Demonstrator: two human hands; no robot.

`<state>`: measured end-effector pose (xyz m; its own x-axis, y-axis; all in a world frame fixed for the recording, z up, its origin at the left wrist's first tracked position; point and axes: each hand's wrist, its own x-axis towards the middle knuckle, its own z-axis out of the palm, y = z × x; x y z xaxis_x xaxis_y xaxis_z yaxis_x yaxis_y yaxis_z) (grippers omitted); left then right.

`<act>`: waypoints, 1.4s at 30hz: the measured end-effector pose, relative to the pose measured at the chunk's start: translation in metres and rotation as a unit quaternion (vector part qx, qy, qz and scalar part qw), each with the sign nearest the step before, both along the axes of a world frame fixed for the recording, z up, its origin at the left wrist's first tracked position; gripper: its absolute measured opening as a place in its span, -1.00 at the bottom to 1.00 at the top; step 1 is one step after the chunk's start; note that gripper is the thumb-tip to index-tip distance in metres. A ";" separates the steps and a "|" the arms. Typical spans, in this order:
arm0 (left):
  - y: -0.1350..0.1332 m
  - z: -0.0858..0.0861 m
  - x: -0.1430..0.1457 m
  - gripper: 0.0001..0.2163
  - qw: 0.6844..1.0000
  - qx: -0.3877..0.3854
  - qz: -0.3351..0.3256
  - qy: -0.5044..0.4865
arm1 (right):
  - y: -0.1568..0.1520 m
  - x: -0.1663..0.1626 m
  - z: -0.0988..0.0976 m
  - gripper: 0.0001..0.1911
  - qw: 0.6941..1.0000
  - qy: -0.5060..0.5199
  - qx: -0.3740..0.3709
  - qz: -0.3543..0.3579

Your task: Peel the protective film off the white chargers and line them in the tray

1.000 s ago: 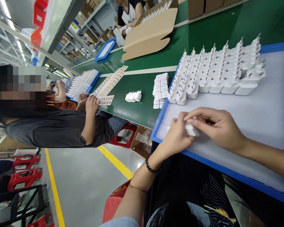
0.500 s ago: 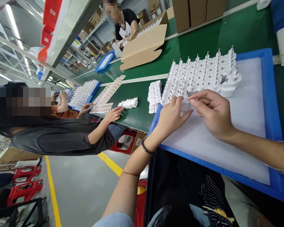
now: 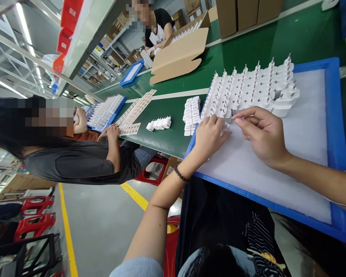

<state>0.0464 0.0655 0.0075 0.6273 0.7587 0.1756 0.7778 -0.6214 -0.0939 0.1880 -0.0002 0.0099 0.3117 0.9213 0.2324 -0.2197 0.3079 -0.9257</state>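
Note:
My left hand point(image 3: 210, 135) is closed at the near edge of a block of white plug chargers point(image 3: 242, 90), which stand in rows with metal pins up. A white charger point(image 3: 226, 126) shows partly at its fingertips; the fingers hide the rest. My right hand point(image 3: 266, 136) is just to the right, thumb and forefinger pinched close to that charger. What the pinch holds, if anything, is too small to make out. Under both hands lies a blue tray point(image 3: 333, 115) lined with white foam point(image 3: 300, 154).
White chargers point(image 3: 192, 115) lie stacked left of the tray, with a short row of chargers point(image 3: 159, 123) beyond. A co-worker in dark clothes point(image 3: 83, 161) sits at the left beside label sheets point(image 3: 135, 109). An open cardboard box point(image 3: 178, 54) stands farther back.
The neighbouring co-worker's hand has moved back from the short charger row to the label sheets. My hands stay near the block's edge, with the charger between them now more hidden. The view has shifted slightly.

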 end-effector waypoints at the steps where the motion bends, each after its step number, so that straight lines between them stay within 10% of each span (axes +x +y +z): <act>1: 0.001 0.000 -0.001 -0.82 1.000 -0.005 -0.013 0.004 | 0.000 0.000 0.000 -0.88 1.000 0.000 0.001 0.000; 21: 0.017 0.002 0.007 -0.66 0.998 -0.006 -0.067 -0.018 | -0.003 0.002 0.002 -0.88 1.000 -0.012 -0.017 0.015; 29: 0.014 0.050 -0.052 -0.70 0.998 -0.001 0.018 -0.065 | -0.002 0.003 -0.007 -0.98 0.990 -0.071 -0.029 0.116; 34: 0.059 0.049 -0.127 -0.61 0.968 -0.011 0.244 -0.056 | -0.011 -0.017 -0.037 -0.43 0.850 -0.433 0.041 0.297; 37: 0.084 0.038 -0.162 -0.56 0.954 -0.054 0.292 -0.042 | -0.014 -0.030 -0.053 -0.48 0.759 -0.575 0.106 0.288; 42: 0.105 0.026 -0.183 -0.50 0.951 -0.088 0.294 -0.041 | -0.009 -0.036 -0.053 -0.62 0.735 -0.599 0.161 0.274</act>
<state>-0.1366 0.1702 0.0337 0.0750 0.9962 0.0438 0.9959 -0.0771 0.0472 0.1516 -0.0093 -0.0431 -0.6916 0.6695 0.2709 0.5211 0.7223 -0.4547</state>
